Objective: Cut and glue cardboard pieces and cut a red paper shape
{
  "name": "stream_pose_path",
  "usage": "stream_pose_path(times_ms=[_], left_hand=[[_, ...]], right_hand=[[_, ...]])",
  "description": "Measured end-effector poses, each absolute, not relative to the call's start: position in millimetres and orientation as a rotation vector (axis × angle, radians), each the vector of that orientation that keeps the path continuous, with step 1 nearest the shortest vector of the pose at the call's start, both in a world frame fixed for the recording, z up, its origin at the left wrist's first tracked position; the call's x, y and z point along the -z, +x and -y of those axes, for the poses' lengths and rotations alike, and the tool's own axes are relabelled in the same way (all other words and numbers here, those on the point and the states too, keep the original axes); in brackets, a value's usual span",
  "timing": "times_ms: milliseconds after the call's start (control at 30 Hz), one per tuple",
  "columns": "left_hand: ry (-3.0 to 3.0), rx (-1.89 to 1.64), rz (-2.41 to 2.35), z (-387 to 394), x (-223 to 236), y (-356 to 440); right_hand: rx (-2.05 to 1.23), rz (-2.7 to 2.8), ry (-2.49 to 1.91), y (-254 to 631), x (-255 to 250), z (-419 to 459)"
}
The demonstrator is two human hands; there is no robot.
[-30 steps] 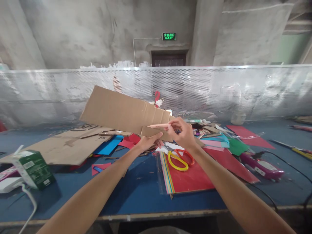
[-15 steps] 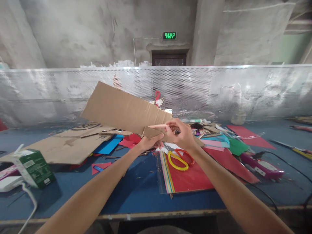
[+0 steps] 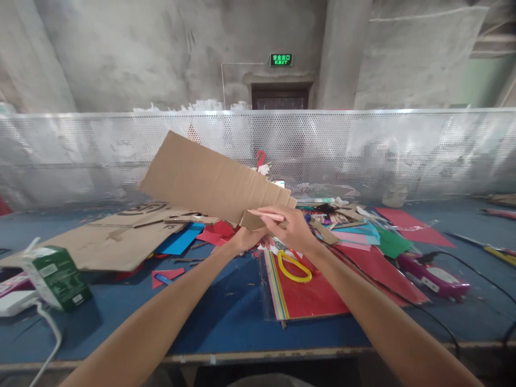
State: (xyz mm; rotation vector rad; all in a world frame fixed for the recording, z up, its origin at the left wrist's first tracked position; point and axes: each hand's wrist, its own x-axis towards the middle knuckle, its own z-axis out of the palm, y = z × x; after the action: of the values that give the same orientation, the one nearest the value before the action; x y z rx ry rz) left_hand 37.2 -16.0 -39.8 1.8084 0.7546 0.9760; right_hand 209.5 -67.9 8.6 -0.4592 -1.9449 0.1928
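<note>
I hold a long brown cardboard strip raised above the blue table, tilted up to the left. My left hand grips its lower right end from below. My right hand is closed on a pink pencil-like tool whose tip lies against the cardboard's lower edge. Under my hands lie yellow-and-red scissors on a red sheet in a clear sleeve.
A large flat cardboard sheet lies at the left with a green carton and white cable in front. Coloured paper scraps, a purple glue gun and black cords lie at the right. A perforated metal screen closes the table's far side.
The cardboard strip has risen a little and shifted right. My right hand has dropped lower and turned over the pencil, now covering part of the scissors.
</note>
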Motion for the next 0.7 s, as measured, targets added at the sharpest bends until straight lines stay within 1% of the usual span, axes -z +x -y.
stream_pose_path(times_ms=[167,500,700], left_hand=[[1.811,-0.974,-0.752,13.1,43.3,36.0],[1.736,-1.033,-0.807,11.4,35.8,33.3],[1.673,-1.037,-0.820,10.5,33.6,30.3]], right_hand=[[-0.203,1.972,-0.472,208.8,-8.8,68.9],[-0.104,1.928,-0.592,214.3,-9.5,61.7],[-0.149,1.899,-0.639,216.5,-9.9,61.4]])
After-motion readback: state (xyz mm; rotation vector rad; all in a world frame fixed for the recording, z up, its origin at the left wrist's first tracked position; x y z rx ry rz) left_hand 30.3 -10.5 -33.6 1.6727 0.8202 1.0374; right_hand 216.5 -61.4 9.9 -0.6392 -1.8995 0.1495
